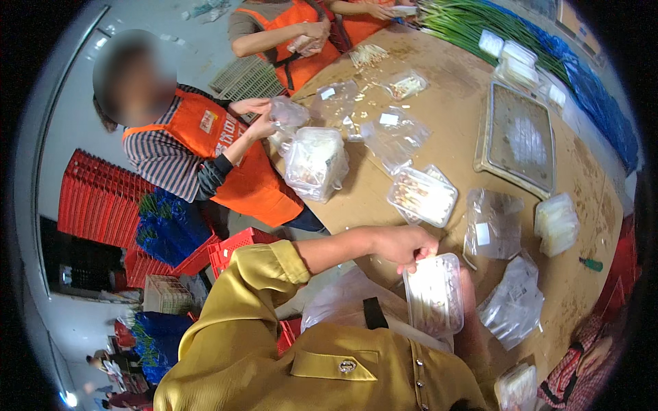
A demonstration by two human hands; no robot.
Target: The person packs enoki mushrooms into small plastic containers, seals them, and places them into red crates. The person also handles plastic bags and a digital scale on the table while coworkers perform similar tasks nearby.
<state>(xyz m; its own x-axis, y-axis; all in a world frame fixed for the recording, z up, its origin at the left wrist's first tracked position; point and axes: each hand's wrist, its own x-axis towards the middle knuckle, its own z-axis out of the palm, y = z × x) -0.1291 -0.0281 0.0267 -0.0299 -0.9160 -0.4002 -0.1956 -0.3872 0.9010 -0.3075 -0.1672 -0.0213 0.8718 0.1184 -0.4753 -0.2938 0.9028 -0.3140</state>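
Note:
My left hand (pixel 408 247) has its fingers curled on the upper left corner of a clear plastic tray (pixel 434 298) packed with pale vegetable stalks. The tray is tilted in front of my chest. From its right side my right hand (pixel 467 293) supports it, the fingers mostly hidden behind. Just beyond, another filled tray (pixel 424 197) rests on top of one more on the table (pixel 452 128). To the right lie a flat clear bag (pixel 493 226) with a white label and a crumpled clear bag (pixel 514 303).
A co-worker (pixel 241 174) in an orange apron handles a plastic bag beside bagged trays (pixel 315 163). Two more people work at the far edge. A shallow metal-rimmed tray (pixel 519 138), stacked empty trays (pixel 556 224), a green-handled tool (pixel 591 264) and green onions (pixel 462 25) occupy the right side.

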